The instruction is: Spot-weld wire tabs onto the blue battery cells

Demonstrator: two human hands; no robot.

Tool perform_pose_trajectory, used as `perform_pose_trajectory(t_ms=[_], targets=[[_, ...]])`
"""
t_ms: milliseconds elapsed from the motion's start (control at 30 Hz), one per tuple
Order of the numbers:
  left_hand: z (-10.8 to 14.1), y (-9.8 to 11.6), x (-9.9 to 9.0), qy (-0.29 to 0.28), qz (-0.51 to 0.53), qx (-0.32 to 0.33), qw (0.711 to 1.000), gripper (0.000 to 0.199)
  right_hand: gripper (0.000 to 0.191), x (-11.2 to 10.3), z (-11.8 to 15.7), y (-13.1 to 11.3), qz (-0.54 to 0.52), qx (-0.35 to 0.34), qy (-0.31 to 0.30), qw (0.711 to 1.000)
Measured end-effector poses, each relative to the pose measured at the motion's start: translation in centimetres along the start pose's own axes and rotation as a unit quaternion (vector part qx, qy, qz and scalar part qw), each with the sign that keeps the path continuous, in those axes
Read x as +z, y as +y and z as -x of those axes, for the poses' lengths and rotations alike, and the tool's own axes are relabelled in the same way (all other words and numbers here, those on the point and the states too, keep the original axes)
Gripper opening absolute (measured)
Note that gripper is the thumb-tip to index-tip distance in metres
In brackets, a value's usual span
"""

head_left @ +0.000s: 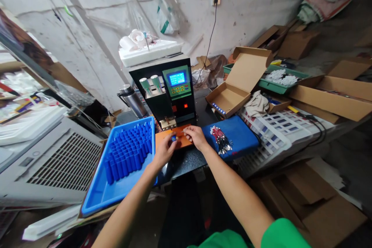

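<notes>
My left hand (pixel 165 148) is closed on a small blue cylinder (pixel 173 138), held end-up over the orange board (pixel 186 142). My right hand (pixel 195 136) is pinched just right of it; what its fingertips hold is too small to make out. Behind both hands stands a black machine (pixel 181 110) with a lit blue screen (pixel 177 78). Many blue cylinders (pixel 128 159) stand in rows in a blue tray (pixel 99 192) on the left. To the right, a bunch of red, black and white wires (pixel 220 139) lies on a blue pad (pixel 244 135).
An open cardboard box (pixel 232 95) with small blue-and-white pieces sits at the back right. Beyond it is a green tray of white parts (pixel 280 77). A metal flask (pixel 133 100) stands left of the machine. White plastic baskets (pixel 270 131) are at the right.
</notes>
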State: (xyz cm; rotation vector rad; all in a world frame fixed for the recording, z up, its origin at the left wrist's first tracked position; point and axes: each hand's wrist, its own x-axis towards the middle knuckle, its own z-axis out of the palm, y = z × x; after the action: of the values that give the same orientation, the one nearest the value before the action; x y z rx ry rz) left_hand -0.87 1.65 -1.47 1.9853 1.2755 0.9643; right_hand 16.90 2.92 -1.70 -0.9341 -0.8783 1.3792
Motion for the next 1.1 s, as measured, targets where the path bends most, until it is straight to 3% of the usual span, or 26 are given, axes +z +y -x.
perform_pose_trajectory(t_ms=[167,367,567,1100], targets=[[-1.5,0.3,-0.6,0.013,-0.021,-0.016,1.0,0.027,0.026,0.3,-0.3,0.4,0.026,-0.01,0.001,1.0],[-2.8,0.7,-1.1,0.003,-0.116,0.028,0.993,0.022,0.025,0.3,-0.3,0.5,0.045,-0.022,0.003,0.999],[-2.9,1.1,-1.1,-0.015,-0.142,0.037,0.989,0.019,0.023,0.5,-0.1,0.4,0.062,-0.032,-0.003,0.998],[-2.0,-1.2,0.5,-0.003,-0.014,-0.011,1.0,0.024,0.021,1.9,-0.6,0.8,0.059,-0.046,0.022,0.997]])
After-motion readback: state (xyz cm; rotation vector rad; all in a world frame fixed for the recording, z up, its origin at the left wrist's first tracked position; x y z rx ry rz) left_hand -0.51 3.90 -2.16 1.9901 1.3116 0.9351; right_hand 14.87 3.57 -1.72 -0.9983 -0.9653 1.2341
